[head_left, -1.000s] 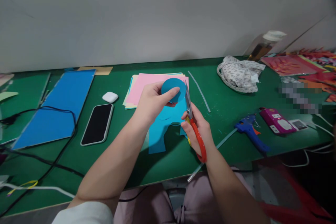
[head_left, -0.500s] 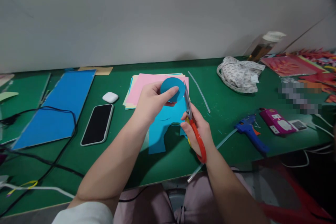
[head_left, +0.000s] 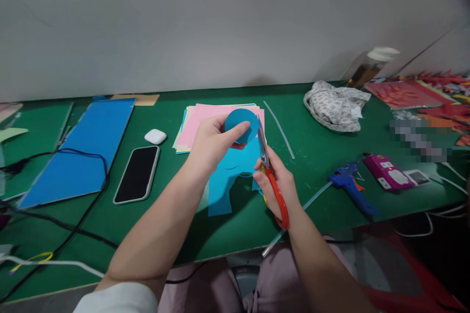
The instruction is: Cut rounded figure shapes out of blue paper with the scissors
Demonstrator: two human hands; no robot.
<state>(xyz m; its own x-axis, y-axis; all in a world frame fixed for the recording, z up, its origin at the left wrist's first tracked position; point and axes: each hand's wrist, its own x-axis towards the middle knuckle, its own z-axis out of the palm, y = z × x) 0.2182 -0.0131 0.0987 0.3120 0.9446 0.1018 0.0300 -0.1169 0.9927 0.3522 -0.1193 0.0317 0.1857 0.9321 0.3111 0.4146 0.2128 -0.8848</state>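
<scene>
Pinched between the thumb and fingers of my left hand is a round blue paper disc. My right hand grips a pair of scissors with red and yellow handles, blades pointing up. The blades are at the disc's right edge. Below both hands lies a cut sheet of blue paper with curved edges. It overlaps a stack of pink, cream and blue paper, which my left hand partly covers.
A phone, a white earbud case and a blue board lie left, with black cables. On the right are a blue glue gun, a purple box, a patterned cloth bag and a bottle. A glue stick lies behind.
Almost nothing differs. The whole view has shifted very slightly; both hands, the disc and the scissors keep their places relative to one another.
</scene>
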